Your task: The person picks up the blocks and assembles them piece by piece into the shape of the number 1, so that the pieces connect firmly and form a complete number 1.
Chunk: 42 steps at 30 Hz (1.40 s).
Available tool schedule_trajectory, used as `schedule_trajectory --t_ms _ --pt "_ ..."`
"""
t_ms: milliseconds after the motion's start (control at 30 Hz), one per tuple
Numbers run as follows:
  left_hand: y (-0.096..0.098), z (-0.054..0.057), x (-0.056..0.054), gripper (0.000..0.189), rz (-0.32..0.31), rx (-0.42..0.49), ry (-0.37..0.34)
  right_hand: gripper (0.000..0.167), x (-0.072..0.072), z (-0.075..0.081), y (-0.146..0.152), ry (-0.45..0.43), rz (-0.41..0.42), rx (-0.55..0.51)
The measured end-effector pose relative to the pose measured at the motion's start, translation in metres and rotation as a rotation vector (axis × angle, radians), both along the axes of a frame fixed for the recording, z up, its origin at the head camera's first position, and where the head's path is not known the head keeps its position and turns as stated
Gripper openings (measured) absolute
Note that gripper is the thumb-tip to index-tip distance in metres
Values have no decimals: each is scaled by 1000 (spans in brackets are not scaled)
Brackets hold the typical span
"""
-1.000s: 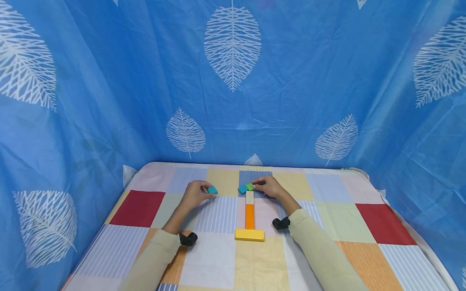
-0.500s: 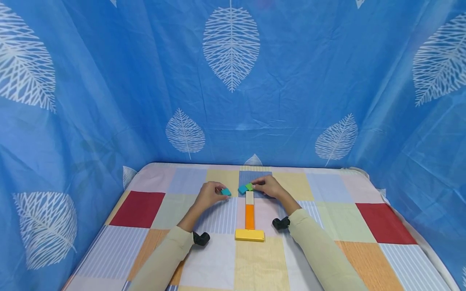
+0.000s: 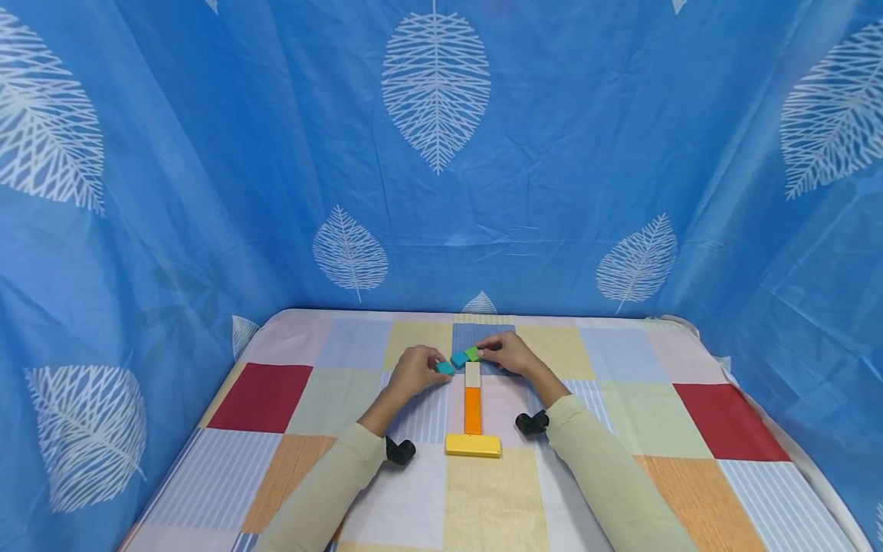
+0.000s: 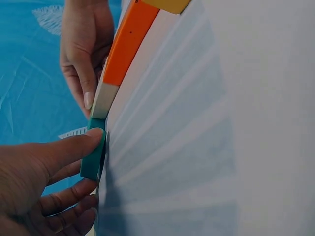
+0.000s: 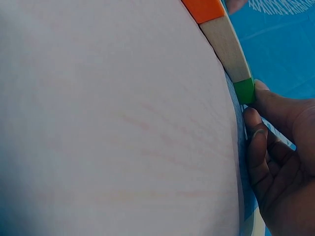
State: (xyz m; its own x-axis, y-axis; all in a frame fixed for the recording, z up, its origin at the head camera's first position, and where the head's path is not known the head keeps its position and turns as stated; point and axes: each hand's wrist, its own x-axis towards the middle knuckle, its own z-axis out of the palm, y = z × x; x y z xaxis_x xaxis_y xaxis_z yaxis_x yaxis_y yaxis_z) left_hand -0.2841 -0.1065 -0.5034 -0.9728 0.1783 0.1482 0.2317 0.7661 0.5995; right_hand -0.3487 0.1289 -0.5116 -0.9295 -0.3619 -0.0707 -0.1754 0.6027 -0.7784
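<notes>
My left hand (image 3: 416,370) pinches a small teal block (image 3: 444,369) between thumb and fingers, low over the cloth. Just to its right lies a blue block (image 3: 459,359), side by side with a green block (image 3: 472,353). The fingertips of my right hand (image 3: 510,354) hold the green block at its right edge; in the right wrist view the thumb lies against the green block (image 5: 244,92). Below this pair, a pale wooden block (image 3: 472,375) and an orange block (image 3: 472,410) form a straight line. A yellow block (image 3: 472,445) lies crosswise at its near end.
A patchwork cloth (image 3: 400,491) covers the table. Blue curtains with white leaf prints (image 3: 436,92) rise behind the table and at both sides. Each wrist carries a black camera, such as the left one (image 3: 400,451).
My left hand has moved to the right with the teal block, up close to the blue and green blocks. The right hand has stayed in place at the green block.
</notes>
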Motion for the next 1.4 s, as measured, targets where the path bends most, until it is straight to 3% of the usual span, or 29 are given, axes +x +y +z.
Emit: schedule_trajectory --t_ms 300,1033,1233,1400 --pt "4 3 1 32 59 -7 -45 29 1 2 -1 -1 7 1" --pt "14 0 -2 33 72 -28 -45 29 4 3 0 -5 2 11" --pt "5 2 -5 41 29 13 -53 33 2 3 1 0 -6 -2" --pt "-15 12 -4 46 29 39 -19 36 2 3 7 23 -31 -73"
